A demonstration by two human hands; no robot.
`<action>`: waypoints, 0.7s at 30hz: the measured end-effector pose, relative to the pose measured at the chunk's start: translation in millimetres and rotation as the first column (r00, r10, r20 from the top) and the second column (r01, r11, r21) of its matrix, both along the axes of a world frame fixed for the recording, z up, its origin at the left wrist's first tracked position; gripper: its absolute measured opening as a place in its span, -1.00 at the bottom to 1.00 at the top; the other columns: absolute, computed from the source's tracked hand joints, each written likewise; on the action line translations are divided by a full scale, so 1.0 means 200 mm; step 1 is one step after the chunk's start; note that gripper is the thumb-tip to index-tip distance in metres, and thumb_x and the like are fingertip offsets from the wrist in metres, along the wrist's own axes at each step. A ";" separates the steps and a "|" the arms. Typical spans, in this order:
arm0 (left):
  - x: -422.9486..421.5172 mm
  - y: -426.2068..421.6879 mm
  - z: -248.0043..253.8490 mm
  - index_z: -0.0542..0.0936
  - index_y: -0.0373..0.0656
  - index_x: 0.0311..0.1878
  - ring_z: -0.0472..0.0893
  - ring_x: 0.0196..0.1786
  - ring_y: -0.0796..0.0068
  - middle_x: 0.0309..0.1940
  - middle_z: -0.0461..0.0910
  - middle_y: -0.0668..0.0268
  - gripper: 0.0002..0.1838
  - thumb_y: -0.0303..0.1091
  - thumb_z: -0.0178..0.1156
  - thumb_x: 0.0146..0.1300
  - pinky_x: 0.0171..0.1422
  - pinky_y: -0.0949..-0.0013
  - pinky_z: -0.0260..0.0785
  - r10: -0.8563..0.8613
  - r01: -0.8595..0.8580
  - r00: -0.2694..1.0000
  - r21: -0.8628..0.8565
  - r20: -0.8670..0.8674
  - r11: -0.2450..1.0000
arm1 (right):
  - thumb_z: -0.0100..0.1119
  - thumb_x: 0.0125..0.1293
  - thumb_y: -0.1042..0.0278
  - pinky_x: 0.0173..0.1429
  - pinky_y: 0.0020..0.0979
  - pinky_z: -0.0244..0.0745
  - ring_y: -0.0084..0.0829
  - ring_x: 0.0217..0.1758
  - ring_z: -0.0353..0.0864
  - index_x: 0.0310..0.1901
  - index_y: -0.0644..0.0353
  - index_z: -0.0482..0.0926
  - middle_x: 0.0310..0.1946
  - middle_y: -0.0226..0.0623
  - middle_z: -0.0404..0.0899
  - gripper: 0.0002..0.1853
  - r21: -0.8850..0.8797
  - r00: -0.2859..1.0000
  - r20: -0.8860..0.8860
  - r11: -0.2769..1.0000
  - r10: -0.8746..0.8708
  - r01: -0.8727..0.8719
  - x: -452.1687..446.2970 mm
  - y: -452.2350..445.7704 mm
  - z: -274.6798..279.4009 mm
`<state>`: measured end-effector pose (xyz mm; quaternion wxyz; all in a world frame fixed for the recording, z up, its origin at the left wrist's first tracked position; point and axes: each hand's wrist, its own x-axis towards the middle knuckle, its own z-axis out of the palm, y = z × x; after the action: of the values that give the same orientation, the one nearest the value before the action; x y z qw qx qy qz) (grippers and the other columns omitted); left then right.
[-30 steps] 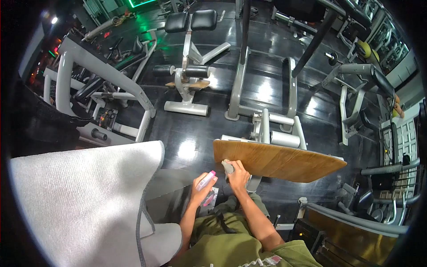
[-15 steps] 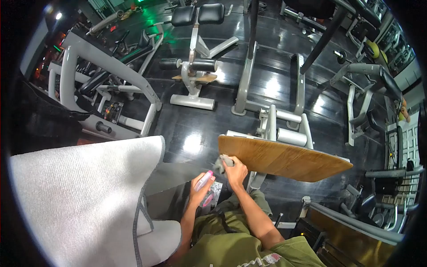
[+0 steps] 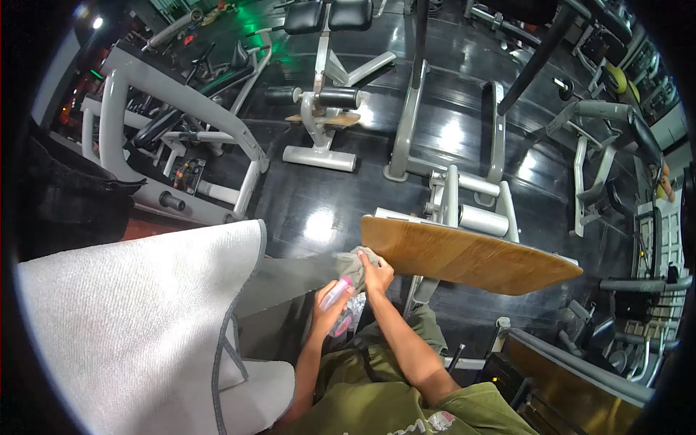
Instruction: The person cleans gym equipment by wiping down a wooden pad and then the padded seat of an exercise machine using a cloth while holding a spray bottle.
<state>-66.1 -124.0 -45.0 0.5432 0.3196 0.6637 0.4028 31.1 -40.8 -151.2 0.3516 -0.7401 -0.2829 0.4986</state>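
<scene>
My left hand [image 3: 328, 312] is wrapped round a clear spray bottle [image 3: 336, 293] with a pink top and a pink-marked label lower down. In my right hand [image 3: 377, 274] is a bunched grey cloth [image 3: 354, 265], gripped just above and to the right of the bottle's top. The wooden board [image 3: 464, 254] of a grey-framed machine lies right of my right hand. A white towel [image 3: 145, 319] with a dark edge fills the lower left, over a grey surface beside my left arm.
A grey machine frame [image 3: 181, 109] stands at the left. Ahead is a bench with black pads [image 3: 350, 14] and rollers. Upright posts [image 3: 407, 130] rise beyond the wooden board. More gym machines [image 3: 591, 119] line the right. The floor [image 3: 319, 199] is dark and shiny.
My right hand with the cloth has shifted slightly left, closer to the bottle, and more of the cloth shows. The view has moved a little. Both hands keep their holds.
</scene>
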 end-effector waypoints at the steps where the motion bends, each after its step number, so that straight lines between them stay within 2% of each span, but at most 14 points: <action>1: -0.01 -0.01 0.00 0.58 -0.15 -0.32 0.41 -0.52 0.79 -0.56 0.46 0.55 -0.80 -0.24 0.31 0.32 -0.45 0.59 0.19 0.006 -0.006 1.000 -0.003 0.003 1.000 | 0.52 0.07 0.08 -0.06 -0.35 0.54 -0.41 -0.28 0.70 -0.21 0.23 0.76 -0.32 -0.18 0.76 -0.62 -0.026 0.992 -0.100 0.997 -0.074 0.072 -0.02 -0.01 -0.03; 5: -0.03 -0.04 -0.04 0.57 -0.14 -0.34 0.40 -0.53 0.79 -0.57 0.44 0.56 -0.79 -0.23 0.31 0.32 -0.47 0.58 0.17 0.025 -0.025 1.000 0.010 -0.009 1.000 | 0.51 0.10 0.18 -0.04 -0.41 0.52 -0.51 -0.23 0.65 -0.16 0.28 0.74 -0.26 -0.30 0.75 -0.63 0.040 0.930 -0.342 0.987 -0.135 0.158 -0.05 0.00 -0.04; 8: -0.03 -0.05 -0.04 0.57 -0.14 -0.35 0.40 -0.53 0.79 -0.58 0.44 0.55 -0.79 -0.24 0.31 0.32 -0.47 0.58 0.16 0.031 -0.032 0.999 -0.027 -0.044 0.999 | 0.50 0.10 0.18 -0.04 -0.43 0.51 -0.52 -0.22 0.65 -0.15 0.28 0.74 -0.27 -0.31 0.75 -0.63 0.128 0.930 -0.361 0.984 -0.071 0.125 -0.03 0.06 0.13; 9: -0.03 -0.06 -0.05 0.56 -0.14 -0.36 0.40 -0.53 0.79 -0.58 0.44 0.55 -0.79 -0.25 0.31 0.32 -0.47 0.58 0.16 0.033 -0.034 0.999 -0.027 -0.034 0.999 | 0.50 0.10 0.17 -0.04 -0.43 0.51 -0.53 -0.23 0.64 -0.17 0.27 0.74 -0.26 -0.32 0.75 -0.64 0.127 0.908 -0.413 0.983 -0.069 0.133 -0.02 0.06 0.07; 13: -0.02 -0.06 -0.06 0.55 -0.14 -0.38 0.40 -0.53 0.78 -0.58 0.43 0.55 -0.78 -0.26 0.30 0.33 -0.46 0.57 0.17 0.019 -0.019 1.000 -0.019 -0.004 1.000 | 0.51 0.07 0.10 -0.03 -0.37 0.53 -0.48 -0.24 0.68 -0.16 0.18 0.77 -0.24 -0.32 0.76 -0.62 0.016 0.929 -0.357 0.994 -0.098 0.111 0.05 -0.01 -0.18; 16: -0.01 -0.05 -0.07 0.56 -0.15 -0.37 0.40 -0.53 0.77 -0.58 0.43 0.55 -0.79 -0.26 0.30 0.33 -0.45 0.57 0.18 0.021 -0.021 1.000 -0.025 -0.005 0.999 | 0.47 0.13 0.26 -0.06 -0.50 0.50 -0.55 -0.20 0.65 -0.15 0.27 0.76 -0.25 -0.33 0.74 -0.70 -0.174 0.994 -0.099 0.983 0.038 -0.055 0.15 0.00 -0.06; 17: 0.00 -0.05 -0.08 0.56 -0.15 -0.37 0.40 -0.53 0.77 -0.58 0.43 0.55 -0.79 -0.27 0.30 0.33 -0.45 0.57 0.18 0.021 -0.021 1.000 -0.023 -0.005 1.000 | 0.47 0.12 0.25 -0.09 -0.50 0.50 -0.57 -0.24 0.65 -0.18 0.29 0.76 -0.29 -0.34 0.74 -0.69 -0.166 0.997 -0.057 0.984 0.056 -0.065 0.15 0.00 -0.11; 20: 0.01 -0.04 -0.08 0.57 -0.17 -0.34 0.39 -0.52 0.76 -0.55 0.44 0.53 -0.80 -0.27 0.29 0.33 -0.42 0.56 0.19 0.011 -0.011 1.000 -0.031 -0.008 0.999 | 0.46 0.14 0.25 -0.12 -0.49 0.51 -0.58 -0.27 0.63 -0.17 0.29 0.76 -0.29 -0.36 0.74 -0.70 -0.078 0.965 -0.258 0.997 -0.041 0.021 0.13 0.01 -0.11; 21: 0.00 -0.03 -0.09 0.58 -0.17 -0.32 0.39 -0.51 0.75 -0.53 0.45 0.52 -0.82 -0.28 0.29 0.33 -0.41 0.56 0.20 0.004 -0.004 1.000 -0.042 -0.006 0.999 | 0.46 0.14 0.25 -0.11 -0.51 0.49 -0.59 -0.26 0.62 -0.17 0.28 0.76 -0.29 -0.38 0.73 -0.70 -0.016 0.966 -0.256 0.999 -0.042 0.039 0.12 0.03 -0.03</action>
<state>-65.4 -130.1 -63.0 0.5470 0.3082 0.6742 0.3888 55.5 -35.1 -157.8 0.3914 -0.6769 -0.2172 0.5844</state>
